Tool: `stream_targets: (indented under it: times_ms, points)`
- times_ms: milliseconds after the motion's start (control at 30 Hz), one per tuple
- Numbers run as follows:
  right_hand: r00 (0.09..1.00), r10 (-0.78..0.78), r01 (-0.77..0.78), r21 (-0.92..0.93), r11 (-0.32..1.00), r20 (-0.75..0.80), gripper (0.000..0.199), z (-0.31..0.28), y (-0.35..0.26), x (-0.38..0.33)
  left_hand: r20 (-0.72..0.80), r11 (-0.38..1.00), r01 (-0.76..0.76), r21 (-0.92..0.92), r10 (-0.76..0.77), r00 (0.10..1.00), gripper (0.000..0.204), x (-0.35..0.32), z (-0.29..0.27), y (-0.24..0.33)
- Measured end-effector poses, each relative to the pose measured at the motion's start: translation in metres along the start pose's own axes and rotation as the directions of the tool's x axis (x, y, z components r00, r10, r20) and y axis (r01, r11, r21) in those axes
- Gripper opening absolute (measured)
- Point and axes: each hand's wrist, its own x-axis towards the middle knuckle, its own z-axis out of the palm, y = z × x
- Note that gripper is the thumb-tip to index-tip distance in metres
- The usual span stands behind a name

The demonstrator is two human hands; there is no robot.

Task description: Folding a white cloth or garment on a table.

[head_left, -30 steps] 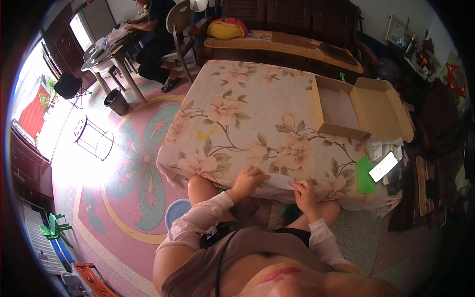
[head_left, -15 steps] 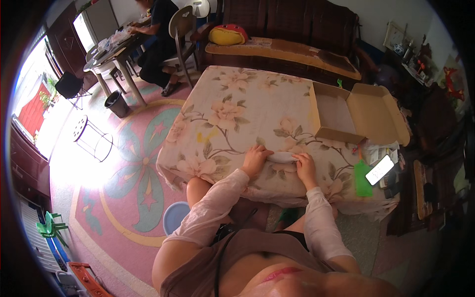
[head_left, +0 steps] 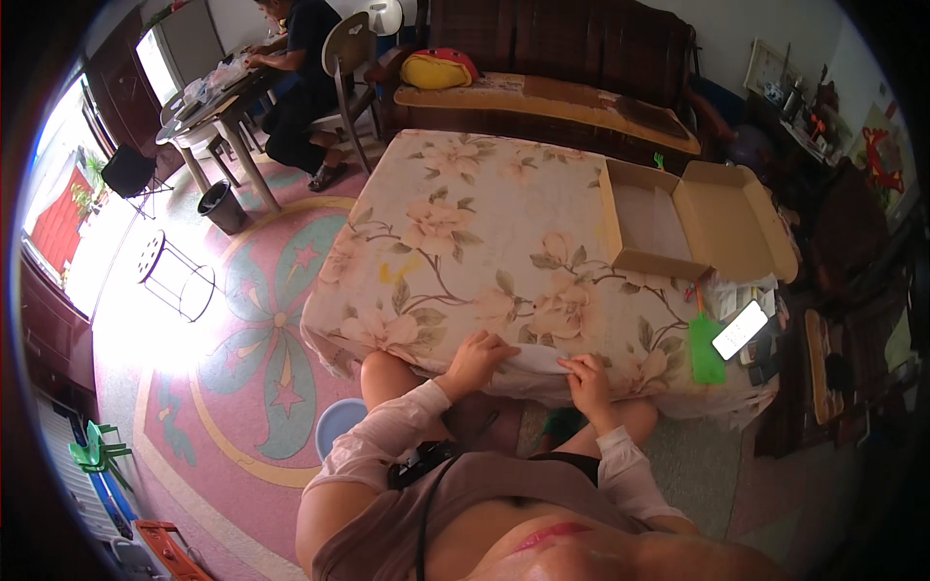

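Note:
Near the front edge of the flower-patterned tablecloth [head_left: 475, 252], my two hands hold a small white folded sheet [head_left: 538, 359] between them. Whether it is paper or cloth I cannot tell. The fingers of my left hand [head_left: 475, 362] are closed on its left end. At its right end, my right hand [head_left: 587, 382] pinches the edge between thumb and fingers. The sheet lies low against the tablecloth, and parts of both ends are hidden under my fingers.
An open cardboard box [head_left: 651, 218] with white sheets inside stands at the table's far right. Nearer are a green fly swatter [head_left: 705, 351] and a lit phone [head_left: 739, 331]. A blue round stool [head_left: 341, 426] is by my left leg. Another person [head_left: 305, 82] sits at the far-left table.
Both hands have drawn the white folded sheet toward me, closer to the table's front edge. It appears flatter and a little wider between them.

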Motion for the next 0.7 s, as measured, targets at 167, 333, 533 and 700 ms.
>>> stream_targets:
  times_ms: [167,333,533,700]
  points:
    - [1.000,0.001,-0.002,0.030,1.000,0.010,0.032,-0.001,0.001,-0.003,-0.024,0.997,-0.070,0.038,0.071,0.997,0.040,-0.007,-0.008,0.007]
    - [0.997,-0.073,0.070,-0.067,0.995,-0.035,0.035,0.005,0.020,0.036,0.007,0.999,0.049,-0.007,-0.049,0.999,0.040,0.022,-0.006,-0.002]
    - [0.996,-0.033,0.025,-0.096,0.995,-0.084,0.034,0.015,0.037,0.081,-0.087,0.988,0.041,0.152,-0.028,0.996,0.040,0.061,0.014,-0.030]
    - [0.995,-0.047,0.038,-0.094,0.995,-0.094,0.035,0.019,0.039,0.072,-0.230,0.989,0.021,0.146,0.014,0.973,0.040,0.052,0.028,-0.037]
